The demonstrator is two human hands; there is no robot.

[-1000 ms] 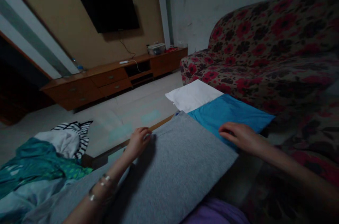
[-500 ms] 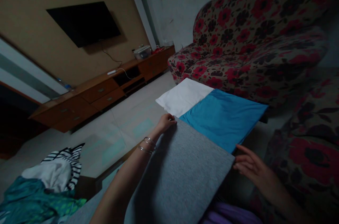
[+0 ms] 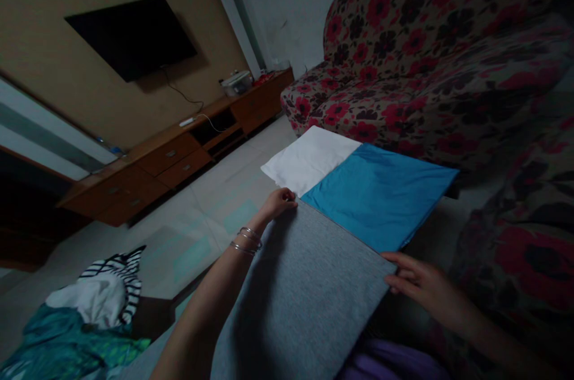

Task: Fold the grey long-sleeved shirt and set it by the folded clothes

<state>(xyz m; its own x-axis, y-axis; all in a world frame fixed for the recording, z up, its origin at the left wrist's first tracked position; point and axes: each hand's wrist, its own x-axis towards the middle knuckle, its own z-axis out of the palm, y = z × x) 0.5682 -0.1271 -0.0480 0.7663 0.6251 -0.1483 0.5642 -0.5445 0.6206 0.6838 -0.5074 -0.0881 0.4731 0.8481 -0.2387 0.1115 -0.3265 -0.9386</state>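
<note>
A smooth heather-grey cloth [image 3: 323, 272] stretches from close to me up to a straight far edge; whether it is a garment I cannot tell. At its far left corner, my left hand [image 3: 280, 203] pinches the fabric, with bangles on the wrist. My right hand [image 3: 417, 287] has its fingers closed at the far right corner. Just beyond the grey edge lie a flat blue cloth [image 3: 381, 194] and a flat white cloth [image 3: 314, 158], side by side. The surface beneath them is mostly hidden.
A heap of clothes [image 3: 85, 314], green, white and striped, is at the lower left. Purple fabric [image 3: 390, 361] shows at the bottom. A flowered sofa [image 3: 372, 93] stands behind and to the right. A wooden TV cabinet [image 3: 179, 158] runs along the wall below a television [image 3: 134, 39].
My right hand has moved slightly left, and its fingers have closed on the grey cloth's corner. My left hand keeps its pinch. The view has shifted a little.
</note>
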